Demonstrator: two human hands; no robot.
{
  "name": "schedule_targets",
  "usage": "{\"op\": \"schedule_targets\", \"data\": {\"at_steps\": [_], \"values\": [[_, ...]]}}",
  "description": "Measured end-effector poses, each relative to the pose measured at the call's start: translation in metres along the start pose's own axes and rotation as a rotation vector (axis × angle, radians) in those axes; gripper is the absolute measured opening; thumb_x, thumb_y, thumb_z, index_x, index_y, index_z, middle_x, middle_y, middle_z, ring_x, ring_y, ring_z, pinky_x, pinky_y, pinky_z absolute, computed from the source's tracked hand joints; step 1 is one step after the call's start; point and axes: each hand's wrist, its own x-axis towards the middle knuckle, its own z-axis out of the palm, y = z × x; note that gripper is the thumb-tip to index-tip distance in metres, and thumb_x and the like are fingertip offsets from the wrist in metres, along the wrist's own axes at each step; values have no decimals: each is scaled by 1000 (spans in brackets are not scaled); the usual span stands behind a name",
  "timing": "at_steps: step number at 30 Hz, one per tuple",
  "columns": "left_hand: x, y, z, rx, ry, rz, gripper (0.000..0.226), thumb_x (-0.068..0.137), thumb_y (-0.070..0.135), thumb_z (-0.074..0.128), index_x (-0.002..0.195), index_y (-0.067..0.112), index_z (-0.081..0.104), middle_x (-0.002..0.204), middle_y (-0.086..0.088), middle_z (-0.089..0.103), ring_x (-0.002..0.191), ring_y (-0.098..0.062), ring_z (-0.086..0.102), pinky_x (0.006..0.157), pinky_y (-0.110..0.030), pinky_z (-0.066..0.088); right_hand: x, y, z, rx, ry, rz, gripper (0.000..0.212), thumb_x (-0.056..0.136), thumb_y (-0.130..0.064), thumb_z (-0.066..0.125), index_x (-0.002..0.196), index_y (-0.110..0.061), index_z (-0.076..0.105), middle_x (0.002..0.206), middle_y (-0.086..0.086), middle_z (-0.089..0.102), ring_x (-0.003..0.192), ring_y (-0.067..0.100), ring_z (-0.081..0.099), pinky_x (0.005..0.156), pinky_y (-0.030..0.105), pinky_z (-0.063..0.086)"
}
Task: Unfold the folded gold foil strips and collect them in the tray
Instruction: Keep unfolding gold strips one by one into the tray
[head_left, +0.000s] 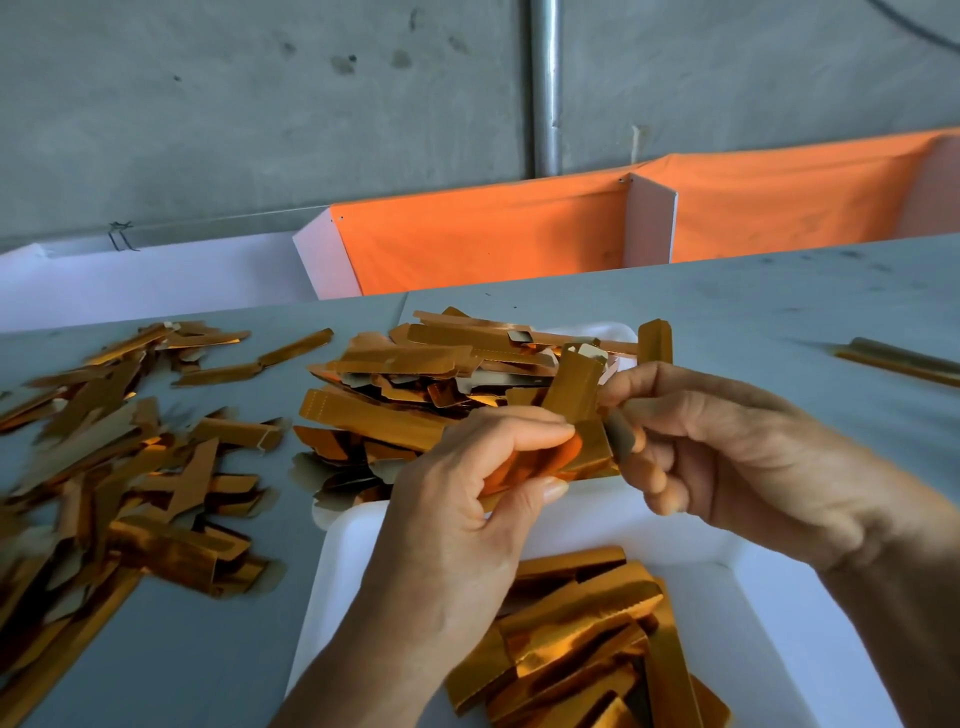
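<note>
Both hands hold one folded gold foil strip (574, 395) above the near white tray (727, 587). My left hand (467, 499) pinches its lower part between thumb and fingers. My right hand (727, 447) pinches its right side, fingers curled. The strip's upper flap stands upright. Several gold strips (582, 639) lie in the near tray. A heap of gold strips (415, 384) covers a second white tray (613, 332) behind the hands. Many more strips (119, 467) are scattered on the grey table at left.
The grey table (779, 312) extends right, with a single long gold strip (904, 358) near its right edge. Behind the table stand white dividers and orange cloth (493, 244), a concrete wall and a metal pipe (545, 88).
</note>
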Motion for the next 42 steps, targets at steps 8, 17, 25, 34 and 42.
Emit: {"op": "schedule_targets", "data": {"at_steps": [8,17,25,34,42], "values": [[-1,0,1,25,-14,16,31,82,15,68,106,34,66,112,23,61,113,-2,55,87,-10,45,-1,-2,0,-12,-39,157,13,71,-16,81,70,-11,68,56,5,56,47,12,55,42,18,48],[-1,-1,0,17,-54,-15,36,81,9,70,108,34,65,112,23,61,113,-1,55,87,-10,45,-1,-3,-1,-122,-7,118,4,72,-9,72,73,-12,70,60,10,59,47,16,56,44,21,49],[-1,-2,2,-27,-54,-46,38,81,10,69,104,39,64,111,25,62,110,0,57,87,-11,47,0,-1,-5,-79,5,127,12,66,-5,65,72,-14,72,61,11,59,47,16,56,43,22,48],[0,-2,2,134,-22,93,34,82,17,62,112,30,67,116,20,60,113,-3,55,89,-13,46,-1,0,-1,-191,30,80,19,81,2,63,71,-14,69,57,11,59,46,16,55,44,21,47],[1,-4,0,144,-31,148,38,82,4,66,114,23,67,118,11,61,111,-12,58,88,-21,51,-3,-2,-2,-144,-41,54,4,78,-12,70,81,-11,68,66,10,60,52,16,60,47,20,49]]}}
